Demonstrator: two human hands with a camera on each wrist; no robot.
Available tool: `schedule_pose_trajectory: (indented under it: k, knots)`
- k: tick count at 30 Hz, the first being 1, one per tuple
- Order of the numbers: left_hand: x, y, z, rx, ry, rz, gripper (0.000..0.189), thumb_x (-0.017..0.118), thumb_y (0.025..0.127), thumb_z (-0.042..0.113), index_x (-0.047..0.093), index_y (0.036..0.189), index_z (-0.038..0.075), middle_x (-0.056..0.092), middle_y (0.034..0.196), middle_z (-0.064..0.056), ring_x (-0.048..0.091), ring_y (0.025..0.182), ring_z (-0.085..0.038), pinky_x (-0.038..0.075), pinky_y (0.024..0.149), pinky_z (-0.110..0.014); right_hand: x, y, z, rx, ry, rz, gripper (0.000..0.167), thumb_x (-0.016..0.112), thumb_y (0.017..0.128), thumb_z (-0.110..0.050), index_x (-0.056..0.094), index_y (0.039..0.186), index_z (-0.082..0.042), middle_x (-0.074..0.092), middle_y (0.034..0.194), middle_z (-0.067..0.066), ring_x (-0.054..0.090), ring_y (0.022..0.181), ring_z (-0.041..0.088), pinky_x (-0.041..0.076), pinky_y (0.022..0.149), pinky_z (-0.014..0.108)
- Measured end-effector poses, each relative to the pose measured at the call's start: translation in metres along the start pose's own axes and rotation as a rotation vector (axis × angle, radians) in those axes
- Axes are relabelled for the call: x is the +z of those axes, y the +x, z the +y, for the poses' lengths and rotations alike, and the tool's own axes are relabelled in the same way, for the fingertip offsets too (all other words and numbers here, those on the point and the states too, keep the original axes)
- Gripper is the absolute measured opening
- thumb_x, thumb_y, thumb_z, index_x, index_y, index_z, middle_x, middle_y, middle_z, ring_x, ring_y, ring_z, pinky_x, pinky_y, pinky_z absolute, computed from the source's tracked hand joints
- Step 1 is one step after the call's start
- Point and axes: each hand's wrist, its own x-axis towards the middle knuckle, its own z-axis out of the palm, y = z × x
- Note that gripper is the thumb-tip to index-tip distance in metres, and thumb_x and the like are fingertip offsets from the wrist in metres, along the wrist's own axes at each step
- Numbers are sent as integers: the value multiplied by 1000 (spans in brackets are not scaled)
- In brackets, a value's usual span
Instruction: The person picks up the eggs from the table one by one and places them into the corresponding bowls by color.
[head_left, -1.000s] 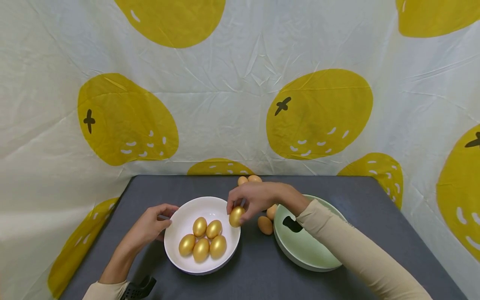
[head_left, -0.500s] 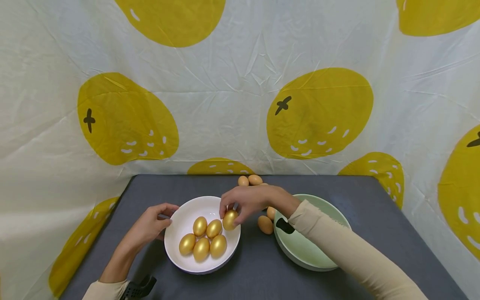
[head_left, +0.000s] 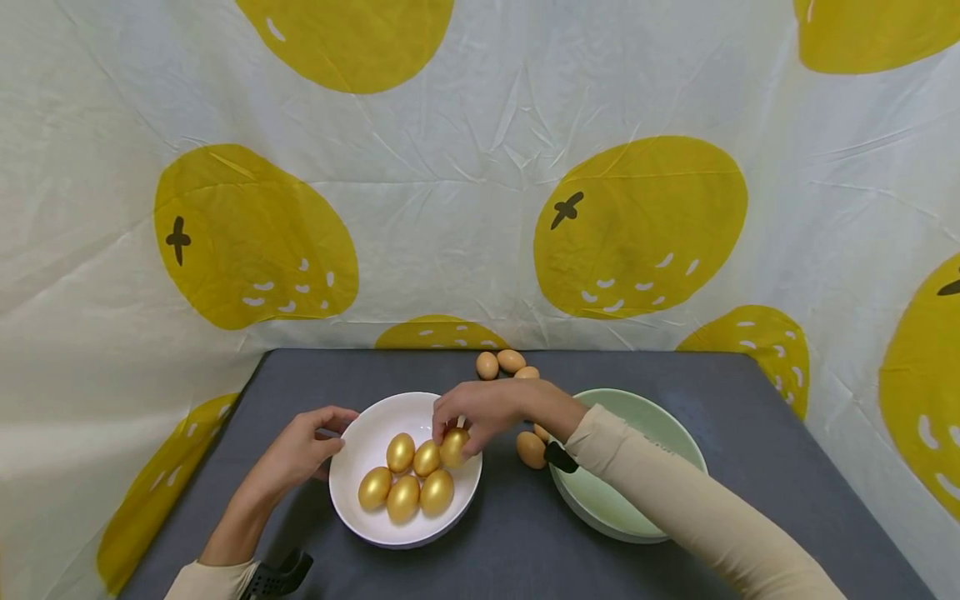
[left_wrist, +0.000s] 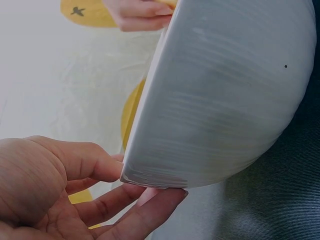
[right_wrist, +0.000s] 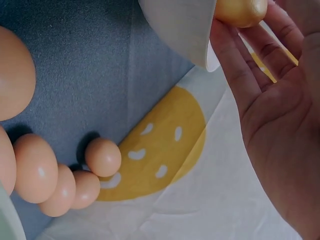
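A white bowl (head_left: pixel 348 508) with several golden eggs (head_left: pixel 402 498) in its bottom stands left of centre. My left hand (head_left: pixel 303 448) pinches its left rim; in the left wrist view the thumb (left_wrist: pixel 95 160) is at the rim and fingers lie against the outer wall. My right hand (head_left: pixel 483 408) reaches over the bowl's right side and holds one more golden egg (head_left: pixel 453 448) between thumb and fingers, low inside, beside the other eggs. In the right wrist view this egg (right_wrist: pixel 242 11) shows at the bowl's edge (right_wrist: pixel 210 55).
Right of the white bowl stands a pale green bowl (head_left: pixel 615 512), partly hidden by the right forearm. Several brown eggs (head_left: pixel 531 450) lie on the dark table (head_left: pixel 510 542) between the bowls and toward the back edge. A fruit-print cloth (head_left: pixel 450 250) hangs behind.
The right hand has moved left and down with the golden egg, from over the white bowl's right rim to inside it. The left hand has stayed on the rim.
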Motion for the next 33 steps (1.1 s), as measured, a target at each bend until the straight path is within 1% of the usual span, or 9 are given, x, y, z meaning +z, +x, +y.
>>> schedule_pose_trajectory:
  k: [8, 15, 18, 21, 24, 27, 30, 33]
  knots:
    - [0, 0, 0, 2, -8, 3, 40, 58, 95, -1, 60, 135, 2, 64, 117, -18, 70, 95, -27, 62, 60, -43, 4, 8, 0, 57, -109, -25, 30, 79, 89, -15, 71, 118, -16, 61, 113, -7, 56, 101, 3, 46, 91, 16]
    - [0, 0, 0, -2, -15, -1, 40, 58, 95, -1, 59, 135, 2, 63, 117, -18, 70, 95, -27, 62, 60, -43, 7, 13, -1, 64, -176, -33, 29, 79, 88, -15, 72, 116, -17, 62, 111, -5, 55, 95, 6, 45, 87, 17]
    - [0, 0, 0, -4, -15, -2, 40, 58, 96, 0, 59, 135, 2, 63, 117, -18, 70, 95, -27, 62, 61, -43, 8, 13, -2, 71, -182, -20, 28, 78, 88, -13, 73, 115, -17, 62, 111, -4, 57, 97, 6, 45, 86, 16]
    - [0, 0, 1, -3, -17, -3, 39, 58, 96, -1, 60, 135, 2, 63, 117, -18, 69, 95, -27, 62, 61, -43, 7, 10, -3, 87, -167, 5, 27, 76, 91, -10, 72, 118, -14, 63, 115, -3, 61, 105, 10, 47, 88, 15]
    - [1, 0, 1, -2, -17, -3, 39, 58, 95, -1, 60, 135, 2, 64, 116, -18, 69, 95, -27, 62, 61, -43, 2, 2, -4, 96, -147, 38, 28, 74, 93, -10, 71, 120, -12, 62, 119, -2, 63, 112, 14, 49, 91, 17]
    - [1, 0, 1, 0, -19, -5, 40, 58, 95, -1, 60, 134, 1, 64, 116, -18, 69, 94, -27, 62, 61, -43, -3, -9, -3, 95, -119, 83, 28, 73, 93, -10, 71, 121, -13, 62, 119, -2, 63, 111, 15, 50, 93, 18]
    - [0, 1, 0, 3, -23, -7, 40, 58, 94, -1, 60, 134, 1, 63, 116, -18, 69, 94, -27, 62, 61, -43, -7, -22, -2, 89, -56, 131, 28, 72, 94, -9, 70, 122, -11, 62, 120, 1, 63, 112, 18, 51, 94, 22]
    - [0, 2, -1, 0, -20, -8, 40, 59, 94, -1, 60, 134, 1, 63, 116, -18, 68, 94, -27, 62, 61, -43, -11, -37, 0, 112, 14, 164, 28, 69, 96, -10, 69, 124, -9, 62, 122, 3, 63, 114, 20, 52, 97, 27]
